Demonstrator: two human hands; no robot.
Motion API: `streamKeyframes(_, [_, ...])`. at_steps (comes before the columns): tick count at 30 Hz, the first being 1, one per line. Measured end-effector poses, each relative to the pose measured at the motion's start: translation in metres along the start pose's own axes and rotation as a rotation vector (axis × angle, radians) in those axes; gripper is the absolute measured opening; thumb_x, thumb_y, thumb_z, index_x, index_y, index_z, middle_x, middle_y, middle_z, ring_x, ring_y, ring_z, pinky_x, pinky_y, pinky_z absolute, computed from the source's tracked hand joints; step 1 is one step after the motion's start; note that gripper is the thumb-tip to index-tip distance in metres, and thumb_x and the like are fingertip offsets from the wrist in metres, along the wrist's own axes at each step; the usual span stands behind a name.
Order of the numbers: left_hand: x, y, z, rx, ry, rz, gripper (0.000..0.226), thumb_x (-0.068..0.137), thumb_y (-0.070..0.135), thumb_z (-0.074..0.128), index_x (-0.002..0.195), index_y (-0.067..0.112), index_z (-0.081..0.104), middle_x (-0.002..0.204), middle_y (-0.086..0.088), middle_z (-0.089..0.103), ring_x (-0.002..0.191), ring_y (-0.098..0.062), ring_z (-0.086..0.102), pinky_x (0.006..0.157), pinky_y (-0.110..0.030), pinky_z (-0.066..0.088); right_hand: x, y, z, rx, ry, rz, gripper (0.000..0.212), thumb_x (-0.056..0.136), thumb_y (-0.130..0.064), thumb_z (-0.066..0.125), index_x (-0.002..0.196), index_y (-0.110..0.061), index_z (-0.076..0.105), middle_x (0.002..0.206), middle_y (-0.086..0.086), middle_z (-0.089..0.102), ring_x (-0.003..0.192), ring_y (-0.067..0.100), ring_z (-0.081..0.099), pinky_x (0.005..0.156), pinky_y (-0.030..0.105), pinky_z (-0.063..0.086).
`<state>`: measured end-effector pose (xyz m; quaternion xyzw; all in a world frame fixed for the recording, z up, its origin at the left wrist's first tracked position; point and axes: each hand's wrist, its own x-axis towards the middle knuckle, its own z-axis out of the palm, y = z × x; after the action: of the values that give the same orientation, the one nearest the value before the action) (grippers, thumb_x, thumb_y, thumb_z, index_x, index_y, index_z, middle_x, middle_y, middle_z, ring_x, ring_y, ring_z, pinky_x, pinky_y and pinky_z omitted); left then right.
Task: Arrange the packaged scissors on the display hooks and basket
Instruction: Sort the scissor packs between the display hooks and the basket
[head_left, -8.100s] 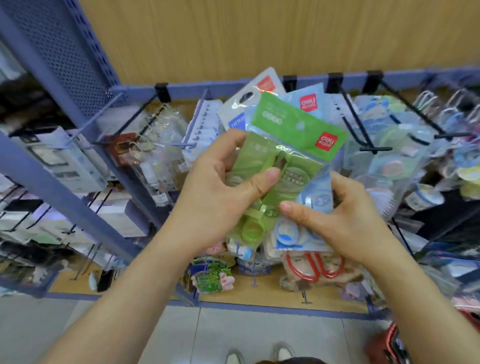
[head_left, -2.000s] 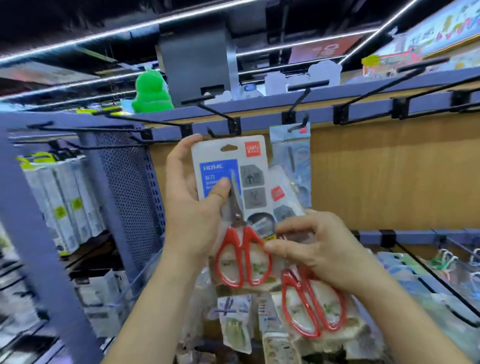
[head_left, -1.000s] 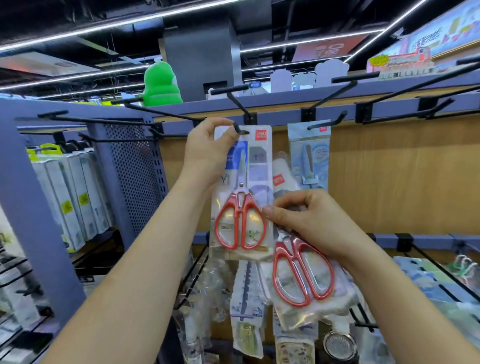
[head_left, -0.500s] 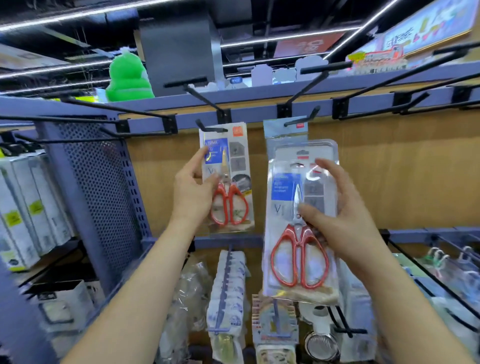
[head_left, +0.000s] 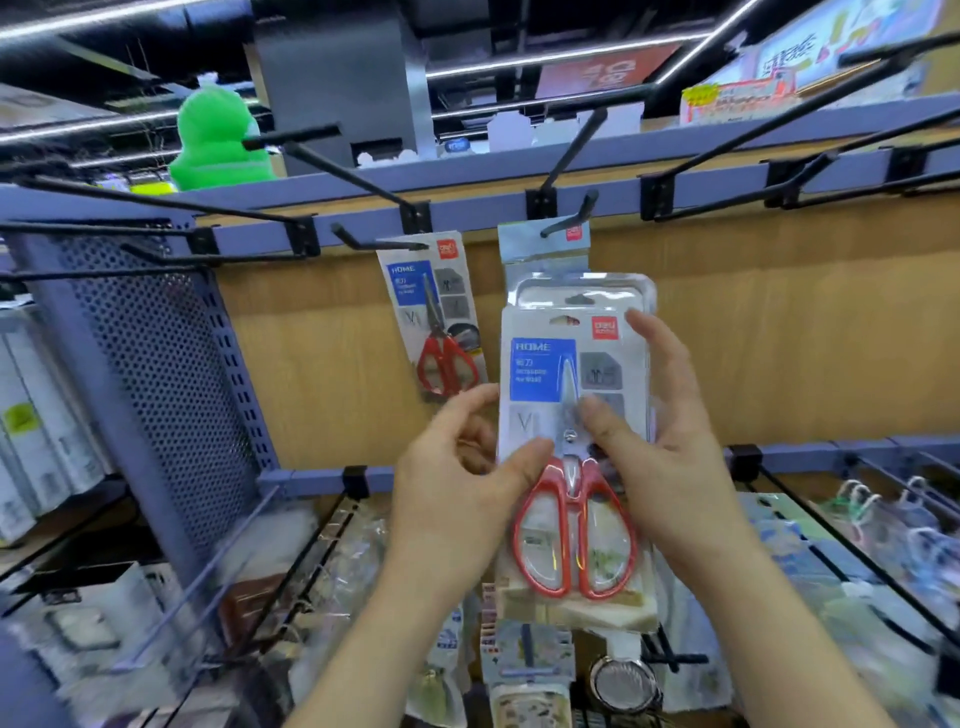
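I hold a stack of packaged red-handled scissors (head_left: 571, 467) in front of me, at least two packs, one behind the other. My right hand (head_left: 670, 457) grips the stack from the right, thumb on its front. My left hand (head_left: 462, 483) pinches the front pack's left edge. A smaller pack of red-handled scissors (head_left: 436, 322) hangs alone on a black hook (head_left: 379, 241) of the upper rail. A bluish pack (head_left: 545, 249) hangs on the neighbouring hook (head_left: 569, 221), mostly hidden behind my stack.
Several bare black hooks (head_left: 717, 171) stick out from the purple upper rail (head_left: 675, 182). A perforated purple side panel (head_left: 156, 389) stands at left. A lower rail (head_left: 810, 452) carries hooks with bagged goods. A green figure (head_left: 218, 140) sits on top.
My left hand has let go of the small pack, which now hangs on the hook, and has come down to the front pack of the stack that my right hand holds.
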<state>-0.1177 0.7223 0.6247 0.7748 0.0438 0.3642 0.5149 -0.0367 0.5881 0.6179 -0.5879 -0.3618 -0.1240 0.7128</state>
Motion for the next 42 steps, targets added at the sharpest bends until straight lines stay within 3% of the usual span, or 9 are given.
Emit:
streamKeyframes(4, [-0.003,0.002,0.001,-0.074,0.152,-0.066,0.026,0.080,0.010,0.078,0.095,0.028,0.067,0.077,0.011,0.074,0.069,-0.010,0.069,0.067,-0.030,0.056,-0.003,0.000,0.005,0.013,0.100,0.019,0.045,0.104,-0.012,0.043,0.137,-0.043,0.043,0.124,-0.041,0.052,0.121,-0.012,0.049,0.099,0.013,0.043])
streamKeyframes(8, [-0.005,0.000,-0.004,-0.165,0.194,-0.126,0.020,0.089,0.009,0.069,0.105,0.019,0.063,0.085,0.003,0.076,0.078,-0.015,0.073,0.070,-0.033,0.057,-0.007,0.001,0.003,-0.063,0.117,0.043,0.038,0.105,-0.010,0.038,0.128,-0.038,0.050,0.122,-0.037,0.053,0.113,-0.021,0.047,0.087,-0.002,0.037])
streamKeyframes(11, [-0.007,0.003,-0.005,-0.369,0.263,-0.132,0.017,0.094,0.003,0.060,0.102,0.017,0.057,0.086,0.000,0.076,0.072,-0.013,0.072,0.064,-0.028,0.057,-0.008,0.001,-0.002,-0.081,0.109,0.049,0.033,0.102,-0.002,0.042,0.100,-0.022,0.068,0.094,-0.023,0.070,0.091,-0.013,0.060,0.074,0.001,0.041])
streamKeyframes(15, [-0.006,0.010,-0.007,-0.600,0.305,-0.062,0.018,0.097,-0.001,0.050,0.103,0.015,0.052,0.091,-0.001,0.076,0.081,-0.014,0.071,0.070,-0.027,0.059,-0.013,-0.012,-0.001,-0.073,-0.226,0.107,0.017,0.094,-0.037,0.061,0.091,-0.026,0.074,0.085,-0.019,0.073,0.085,-0.004,0.067,0.073,0.011,0.048])
streamKeyframes(20, [0.001,0.024,-0.039,-0.710,0.263,0.111,0.038,0.084,-0.009,0.059,0.112,0.014,0.048,0.098,-0.005,0.072,0.089,-0.017,0.069,0.080,-0.035,0.057,-0.021,-0.006,0.013,-0.216,-0.407,0.152,0.003,0.079,-0.037,0.076,0.081,-0.038,0.075,0.078,-0.013,0.071,0.074,0.001,0.065,0.066,0.018,0.049])
streamKeyframes(23, [0.012,0.046,-0.075,-0.502,0.254,0.341,0.039,0.075,0.010,0.075,0.109,0.025,0.063,0.107,-0.004,0.071,0.097,-0.021,0.067,0.086,-0.041,0.056,-0.022,-0.007,0.022,-0.170,-0.494,0.156,0.016,0.078,-0.042,0.073,0.082,-0.028,0.076,0.083,-0.005,0.072,0.080,0.009,0.066,0.071,0.027,0.050])
streamKeyframes(28, [0.038,0.073,-0.098,-0.216,0.340,0.431,0.013,0.073,0.022,0.080,0.072,0.032,0.073,0.075,0.014,0.072,0.073,-0.006,0.067,0.069,-0.027,0.055,-0.019,-0.017,0.044,-0.031,-0.423,0.160,0.020,0.071,-0.044,0.070,0.082,-0.028,0.076,0.081,-0.011,0.075,0.081,0.004,0.069,0.073,0.020,0.053])
streamKeyframes(31, [0.055,0.078,-0.097,-0.178,0.355,0.347,0.013,0.076,0.019,0.081,0.077,0.023,0.069,0.072,0.011,0.072,0.070,-0.008,0.066,0.068,-0.029,0.056,-0.019,-0.016,0.051,0.000,-0.412,0.188,0.026,0.075,-0.043,0.070,0.088,-0.022,0.077,0.084,-0.004,0.077,0.083,0.013,0.072,0.077,0.028,0.056])
streamKeyframes(42, [0.066,0.088,-0.097,-0.307,0.107,0.116,0.016,0.088,0.016,0.069,0.072,0.012,0.072,0.075,-0.005,0.075,0.068,-0.017,0.072,0.064,-0.029,0.059,-0.028,-0.020,0.054,-0.004,-0.419,0.263,0.024,0.079,-0.041,0.068,0.090,-0.021,0.078,0.088,-0.012,0.077,0.088,0.001,0.071,0.078,0.014,0.051])
